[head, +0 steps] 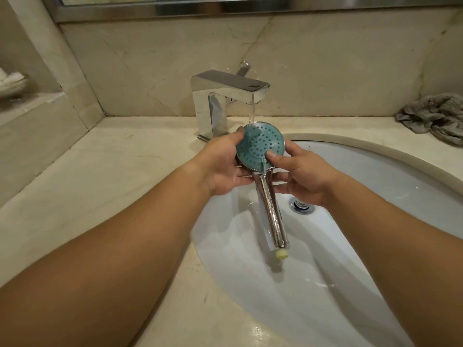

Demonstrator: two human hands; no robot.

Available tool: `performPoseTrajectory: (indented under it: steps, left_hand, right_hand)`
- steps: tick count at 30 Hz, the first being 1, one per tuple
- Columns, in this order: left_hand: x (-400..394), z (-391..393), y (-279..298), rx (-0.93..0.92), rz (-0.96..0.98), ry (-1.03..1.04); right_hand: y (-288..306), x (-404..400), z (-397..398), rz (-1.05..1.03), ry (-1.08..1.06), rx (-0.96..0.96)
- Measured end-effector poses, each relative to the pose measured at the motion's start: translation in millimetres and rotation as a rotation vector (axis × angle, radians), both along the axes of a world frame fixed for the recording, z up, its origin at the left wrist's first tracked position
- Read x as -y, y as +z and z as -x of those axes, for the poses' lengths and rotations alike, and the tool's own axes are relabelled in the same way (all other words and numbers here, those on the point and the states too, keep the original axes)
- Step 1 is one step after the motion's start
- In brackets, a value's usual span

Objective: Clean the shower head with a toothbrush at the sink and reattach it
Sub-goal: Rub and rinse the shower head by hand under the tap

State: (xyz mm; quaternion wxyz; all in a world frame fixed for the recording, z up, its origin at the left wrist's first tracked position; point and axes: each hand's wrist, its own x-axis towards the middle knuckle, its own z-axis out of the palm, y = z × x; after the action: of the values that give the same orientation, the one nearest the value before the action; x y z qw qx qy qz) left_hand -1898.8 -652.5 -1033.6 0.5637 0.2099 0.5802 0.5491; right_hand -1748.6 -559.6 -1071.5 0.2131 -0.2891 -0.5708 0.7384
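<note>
The shower head has a round teal spray face and a chrome handle that points toward me over the white sink. Water runs from the chrome faucet onto the top of the teal face. My left hand grips the left rim and back of the head. My right hand holds it from the right, thumb pressed on the lower part of the face. I see no toothbrush.
A crumpled grey cloth lies on the beige stone counter at the back right. The sink drain sits just right of the handle. A mirror frame runs along the top; a ledge with something white is at the far left.
</note>
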Motion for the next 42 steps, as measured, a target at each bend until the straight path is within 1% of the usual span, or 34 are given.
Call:
performPoseTrajectory:
  steps: [5, 8, 10, 14, 17, 20, 22, 24, 27, 28, 31, 33, 36, 38, 42]
  left_hand:
    - [3, -12, 1, 0.041, 0.023, 0.121]
    - [7, -20, 8, 0.024, 0.037, 0.148]
    - [10, -24, 12, 0.009, 0.037, 0.174]
    - [14, -26, 14, 0.038, 0.018, 0.235]
    - [14, -30, 11, 0.067, 0.003, 0.273]
    - [13, -34, 8, 0.088, -0.015, 0.279]
    - [14, -36, 7, 0.088, -0.033, 0.271]
    - [14, -37, 8, 0.087, -0.046, 0.263]
    - [14, -36, 8, 0.075, -0.07, 0.261]
    - [14, -36, 8, 0.075, -0.076, 0.267]
    - [13, -33, 7, 0.097, -0.095, 0.28]
    - [11, -32, 8, 0.103, -0.098, 0.283]
    - [7, -31, 6, 0.106, -0.118, 0.304]
    - [5, -29, 4, 0.102, -0.124, 0.311]
    - [5, -31, 3, 0.097, -0.13, 0.264]
  right_hand:
    - [4, 5, 1, -0.006, -0.016, 0.024]
    - [8, 12, 10, -0.148, -0.1, 0.115]
    - [9, 16, 15, -0.196, -0.158, 0.105]
    - [9, 22, 20, -0.29, -0.183, 0.095]
    - [8, 26, 34, -0.376, -0.356, 0.161]
    - [11, 29, 47, -0.377, -0.575, 0.229]
    - [13, 29, 51, -0.428, -0.657, 0.286]
    - [12, 27, 53, -0.503, -0.673, 0.338]
    - [13, 26, 51, -0.514, -0.629, 0.293]
    - [14, 25, 48, -0.533, -0.591, 0.284]
    - [15, 25, 35, -0.638, -0.384, 0.255]
    - [16, 28, 29, -0.676, -0.331, 0.219]
    - [17, 30, 34, -0.702, -0.438, 0.212]
    - [17, 32, 41, -0.7, -0.506, 0.246]
    - [18, 29, 47, -0.571, -0.641, 0.305]
